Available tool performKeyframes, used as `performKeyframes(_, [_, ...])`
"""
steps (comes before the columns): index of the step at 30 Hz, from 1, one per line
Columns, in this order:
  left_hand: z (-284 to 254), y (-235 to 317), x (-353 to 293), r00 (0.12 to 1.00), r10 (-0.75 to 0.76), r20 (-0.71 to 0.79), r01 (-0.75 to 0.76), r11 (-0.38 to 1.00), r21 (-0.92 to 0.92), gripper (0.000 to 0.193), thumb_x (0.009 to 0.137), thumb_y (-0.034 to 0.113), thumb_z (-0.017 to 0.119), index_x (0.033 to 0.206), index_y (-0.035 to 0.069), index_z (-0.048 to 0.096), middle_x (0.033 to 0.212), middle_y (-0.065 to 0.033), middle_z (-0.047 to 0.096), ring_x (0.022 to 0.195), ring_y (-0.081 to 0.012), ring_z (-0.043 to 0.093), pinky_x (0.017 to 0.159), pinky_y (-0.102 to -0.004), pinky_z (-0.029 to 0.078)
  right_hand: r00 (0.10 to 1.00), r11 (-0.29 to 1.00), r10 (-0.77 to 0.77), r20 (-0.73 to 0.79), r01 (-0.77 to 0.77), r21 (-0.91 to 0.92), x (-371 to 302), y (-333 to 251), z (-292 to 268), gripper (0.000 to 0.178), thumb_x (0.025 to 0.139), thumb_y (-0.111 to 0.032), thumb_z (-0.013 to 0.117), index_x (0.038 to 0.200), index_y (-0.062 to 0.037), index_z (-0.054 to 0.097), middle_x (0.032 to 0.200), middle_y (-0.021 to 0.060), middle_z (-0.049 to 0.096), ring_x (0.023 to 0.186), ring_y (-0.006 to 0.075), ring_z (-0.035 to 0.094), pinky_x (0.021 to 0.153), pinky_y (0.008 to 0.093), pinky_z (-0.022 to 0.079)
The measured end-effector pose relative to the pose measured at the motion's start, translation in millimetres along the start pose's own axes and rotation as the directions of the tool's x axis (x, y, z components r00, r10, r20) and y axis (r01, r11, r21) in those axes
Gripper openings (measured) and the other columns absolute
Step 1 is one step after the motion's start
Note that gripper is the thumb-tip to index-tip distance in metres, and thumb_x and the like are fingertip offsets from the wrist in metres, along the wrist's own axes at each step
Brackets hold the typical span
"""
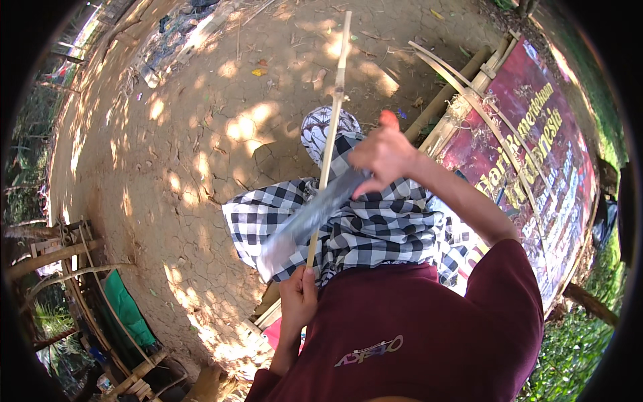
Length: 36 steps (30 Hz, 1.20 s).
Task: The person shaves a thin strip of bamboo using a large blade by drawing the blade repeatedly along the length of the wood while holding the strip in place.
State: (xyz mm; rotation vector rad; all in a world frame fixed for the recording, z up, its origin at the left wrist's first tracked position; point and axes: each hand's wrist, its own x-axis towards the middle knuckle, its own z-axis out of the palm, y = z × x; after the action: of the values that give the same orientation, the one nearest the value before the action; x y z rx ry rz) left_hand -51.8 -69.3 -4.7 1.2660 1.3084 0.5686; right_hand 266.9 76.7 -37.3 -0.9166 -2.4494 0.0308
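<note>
A long pale bamboo strip (333, 124) with a node runs up from my lap toward the ground ahead. My left hand (299, 295) pinches its near end close to my shirt. In my right hand (385, 159) is a machete, its wide grey blade (305, 218) smeared by motion. The blade slants down to the left and crosses the strip above my lap; whether it touches the strip I cannot tell. An orange-red spot shows at the top of the right hand. The machete's handle is mostly hidden by the fingers.
Black-and-white checked cloth (382, 231) covers my legs. To the right, a bamboo bench (439, 137) carries a dark red printed banner (536, 134), curved bamboo strips (499, 137) and shavings. Another bamboo frame (74, 268) with green cloth (127, 311) stands left. Cracked earth (174, 134) lies ahead.
</note>
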Motion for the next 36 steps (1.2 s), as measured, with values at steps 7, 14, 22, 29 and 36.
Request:
performKeyframes(7, [2, -7, 5, 0.998, 0.011, 0.058, -0.003, 0.992, -0.128, 0.035, 0.104, 0.025, 0.042, 0.074, 0.008, 0.043, 0.051, 0.0087, 0.030, 0.040, 0.0002, 0.028, 0.037, -0.0217, 0.019, 0.758, 0.758, 0.653, 0.013, -0.653, 0.005, 1, 24, -27, 0.048, 0.090, -0.053, 0.055, 0.086, -0.0052, 0.064, 0.054, 0.0146, 0.056, 0.051, 0.0358, 0.060, 0.053, 0.0448, 0.051])
performKeyframes(14, [2, -5, 3, 0.997, 0.065, 0.053, -0.063, 0.997, -0.037, 0.034, 0.104, 0.024, 0.043, 0.074, 0.008, 0.044, 0.052, 0.0086, 0.032, 0.041, 0.0002, 0.029, 0.038, -0.0215, 0.020, 0.998, 0.996, -0.046, 0.046, 0.049, -0.078, 12, -21, -22, 0.056, 0.084, -0.068, 0.054, 0.072, -0.0130, 0.058, 0.058, 0.0044, 0.057, 0.048, 0.0229, 0.059, 0.045, 0.0386, 0.047])
performKeyframes(22, [-1, 5, -9, 0.994, 0.042, 0.100, -0.030, 0.992, -0.121, 0.036, 0.103, 0.020, 0.044, 0.069, 0.006, 0.043, 0.049, 0.0063, 0.036, 0.043, -0.0002, 0.034, 0.039, -0.0232, 0.022, 0.645, 0.690, 0.721, -0.252, -0.704, 0.171, -15, 63, -48, 0.048, 0.091, -0.049, 0.057, 0.094, -0.0022, 0.068, 0.053, 0.0130, 0.060, 0.050, 0.0272, 0.063, 0.050, 0.0393, 0.052])
performKeyframes(29, [6, 17, 29, 0.988, 0.042, 0.151, 0.007, 0.951, -0.311, 0.035, 0.105, 0.020, 0.040, 0.072, 0.007, 0.043, 0.053, 0.0065, 0.033, 0.041, -0.0007, 0.030, 0.037, -0.0216, 0.022, 0.979, 0.972, 0.203, -0.002, -0.202, -0.122, 18, -33, -27, 0.057, 0.081, -0.065, 0.059, 0.070, -0.0100, 0.055, 0.056, 0.0042, 0.053, 0.048, 0.0247, 0.058, 0.042, 0.0374, 0.042])
performKeyframes(36, [9, -11, 35, 0.987, 0.013, 0.162, 0.014, 0.986, -0.169, 0.041, 0.105, 0.026, 0.038, 0.069, 0.006, 0.044, 0.053, 0.0039, 0.037, 0.045, -0.0057, 0.035, 0.043, -0.0246, 0.029, 0.996, 0.998, 0.038, 0.075, -0.034, -0.054, 16, -57, -12, 0.061, 0.082, -0.068, 0.054, 0.073, -0.0084, 0.058, 0.057, 0.0067, 0.056, 0.047, 0.0261, 0.059, 0.045, 0.0374, 0.045])
